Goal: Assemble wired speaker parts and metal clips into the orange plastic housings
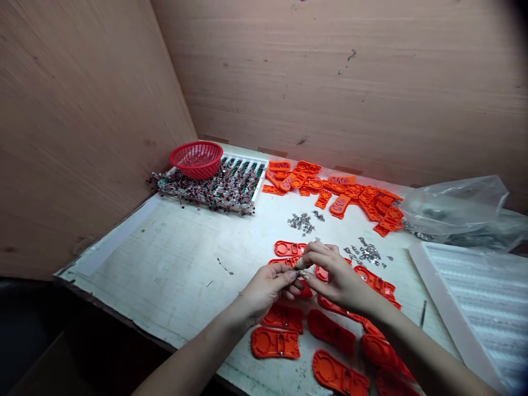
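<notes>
My left hand (pixel 270 287) and my right hand (pixel 330 270) meet above the orange plastic shells, fingertips pinched together. Whatever small piece sits between the fingertips is too small to name. Beneath and around the hands lie several open orange shells (pixel 275 342), inner side up, some with small metal parts fitted across them. Part of this group is hidden by my hands and right forearm. Just beyond the hands are two loose piles of small metal pieces, one pile (pixel 302 222) to the left and another pile (pixel 367 253) to the right.
A red basket (pixel 197 159) rests on a white tray heaped with wired components (pixel 223 190) at the back left. More orange shells (pixel 340 204) are piled along the back. At right are a clear plastic bag (pixel 457 206), a white foam tray (pixel 437 291) and a thin metal rod (pixel 423 313).
</notes>
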The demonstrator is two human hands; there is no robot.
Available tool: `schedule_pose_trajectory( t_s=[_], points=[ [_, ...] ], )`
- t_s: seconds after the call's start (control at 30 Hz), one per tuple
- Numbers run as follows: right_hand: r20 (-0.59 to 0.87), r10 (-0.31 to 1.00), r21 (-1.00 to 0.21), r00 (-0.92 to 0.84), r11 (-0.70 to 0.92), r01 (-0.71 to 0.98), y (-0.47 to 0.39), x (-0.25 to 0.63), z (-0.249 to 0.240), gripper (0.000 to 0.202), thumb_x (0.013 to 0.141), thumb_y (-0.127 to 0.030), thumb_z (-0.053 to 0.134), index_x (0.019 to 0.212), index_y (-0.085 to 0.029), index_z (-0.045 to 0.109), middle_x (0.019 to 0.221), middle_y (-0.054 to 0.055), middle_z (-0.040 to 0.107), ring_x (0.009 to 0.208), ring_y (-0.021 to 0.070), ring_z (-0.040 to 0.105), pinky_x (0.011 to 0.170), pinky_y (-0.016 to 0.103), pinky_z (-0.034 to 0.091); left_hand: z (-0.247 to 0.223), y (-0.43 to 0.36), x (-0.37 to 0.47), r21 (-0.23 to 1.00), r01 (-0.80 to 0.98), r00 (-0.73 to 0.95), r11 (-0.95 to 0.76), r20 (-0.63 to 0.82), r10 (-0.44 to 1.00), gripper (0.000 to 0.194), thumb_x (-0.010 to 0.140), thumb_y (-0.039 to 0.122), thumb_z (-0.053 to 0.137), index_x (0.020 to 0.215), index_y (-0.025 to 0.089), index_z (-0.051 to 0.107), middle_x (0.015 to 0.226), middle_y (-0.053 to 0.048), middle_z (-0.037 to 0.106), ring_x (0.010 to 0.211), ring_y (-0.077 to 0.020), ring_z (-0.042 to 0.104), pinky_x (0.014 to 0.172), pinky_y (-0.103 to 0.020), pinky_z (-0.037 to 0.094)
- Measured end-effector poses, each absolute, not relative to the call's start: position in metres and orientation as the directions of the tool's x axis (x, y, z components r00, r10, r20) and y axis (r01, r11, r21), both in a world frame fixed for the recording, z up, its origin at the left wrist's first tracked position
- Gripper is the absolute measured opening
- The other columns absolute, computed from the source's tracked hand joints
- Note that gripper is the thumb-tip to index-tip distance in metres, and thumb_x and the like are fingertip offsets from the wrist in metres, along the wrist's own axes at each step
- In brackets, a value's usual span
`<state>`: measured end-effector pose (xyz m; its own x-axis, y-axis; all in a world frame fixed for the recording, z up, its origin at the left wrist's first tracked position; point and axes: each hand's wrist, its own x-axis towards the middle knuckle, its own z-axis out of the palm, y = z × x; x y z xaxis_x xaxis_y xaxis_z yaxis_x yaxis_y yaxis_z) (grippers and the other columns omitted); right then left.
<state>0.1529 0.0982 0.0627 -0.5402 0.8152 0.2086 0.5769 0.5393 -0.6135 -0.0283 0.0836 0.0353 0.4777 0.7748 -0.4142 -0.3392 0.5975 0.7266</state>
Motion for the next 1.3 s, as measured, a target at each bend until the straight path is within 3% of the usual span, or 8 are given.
schedule_pose_trajectory(
  t_s=[0.13, 0.2, 0.37, 0.5, 1.07, 1.3],
  points=[
    [0.197, 0.867, -0.748, -0.459, 0.435, 0.501, 0.120, 0.155, 0.058, 0.015, 0.089, -0.024, 0.051, 0.074, -0.020, 0.053, 0.076, 0.002, 0.055, 0.071, 0.0152, 0.052, 0.066, 0.029, 0.040, 0.033, 0.106, -0.025, 0.806, -0.285, 0.433, 0.518, -0.374, 0.820, 0.023, 0.074, 0.030, 0.073, 0.084, 0.010, 0.069, 0.072, -0.005, 0.068, 0.057, -0.0081, 0.055, 0.055, -0.020, 0.036],
    [0.224, 0.892, -0.750, -0.393, 0.415, 0.515, 0.131, 0.155, 0.049, 0.018, 0.089, -0.025, 0.049, 0.071, -0.020, 0.051, 0.076, 0.002, 0.054, 0.071, 0.0154, 0.051, 0.065, 0.029, 0.040, 0.029, 0.117, -0.023, 0.815, -0.323, 0.353, 0.482, -0.369, 0.860, 0.019, 0.078, 0.028, 0.069, 0.083, 0.010, 0.068, 0.075, -0.007, 0.069, 0.058, -0.0090, 0.057, 0.056, -0.020, 0.038],
    [0.220, 0.907, -0.552, -0.360, 0.420, 0.720, 0.145, 0.154, 0.021, 0.017, 0.090, -0.020, 0.047, 0.073, -0.019, 0.052, 0.081, 0.003, 0.057, 0.085, 0.0195, 0.049, 0.073, 0.035, 0.033, 0.016, 0.134, -0.022, 0.688, -0.572, 0.221, 0.447, -0.396, 0.891, 0.012, 0.084, 0.018, 0.059, 0.086, 0.008, 0.065, 0.088, -0.014, 0.069, 0.079, -0.0175, 0.065, 0.081, -0.030, 0.048],
    [0.176, 0.906, -0.500, -0.385, 0.419, 0.758, 0.145, 0.154, 0.011, 0.018, 0.091, -0.022, 0.047, 0.075, -0.019, 0.053, 0.082, 0.003, 0.057, 0.088, 0.0202, 0.047, 0.073, 0.035, 0.029, 0.014, 0.134, -0.023, 0.630, -0.628, 0.220, 0.457, -0.419, 0.881, 0.014, 0.086, 0.014, 0.054, 0.087, 0.006, 0.065, 0.096, -0.017, 0.068, 0.089, -0.0211, 0.066, 0.096, -0.037, 0.046],
    [0.258, 0.902, -0.458, -0.346, 0.429, 0.778, 0.135, 0.152, -0.001, 0.011, 0.090, -0.015, 0.046, 0.082, -0.018, 0.053, 0.085, 0.003, 0.056, 0.085, 0.0184, 0.047, 0.074, 0.035, 0.029, 0.020, 0.134, -0.024, 0.602, -0.634, 0.221, 0.485, -0.460, 0.860, 0.014, 0.084, 0.012, 0.054, 0.087, 0.005, 0.066, 0.098, -0.017, 0.069, 0.096, -0.0218, 0.066, 0.100, -0.036, 0.047],
    [0.271, 0.828, -0.285, -0.491, 0.556, 0.781, 0.131, 0.146, 0.002, 0.021, 0.092, -0.010, 0.041, 0.079, -0.017, 0.057, 0.081, 0.005, 0.057, 0.081, 0.0194, 0.045, 0.074, 0.035, 0.032, 0.019, 0.133, -0.024, 0.612, -0.636, 0.226, 0.471, -0.436, 0.871, 0.014, 0.084, 0.011, 0.054, 0.089, 0.005, 0.065, 0.101, -0.018, 0.069, 0.099, -0.0234, 0.066, 0.103, -0.038, 0.045]
  ],
)
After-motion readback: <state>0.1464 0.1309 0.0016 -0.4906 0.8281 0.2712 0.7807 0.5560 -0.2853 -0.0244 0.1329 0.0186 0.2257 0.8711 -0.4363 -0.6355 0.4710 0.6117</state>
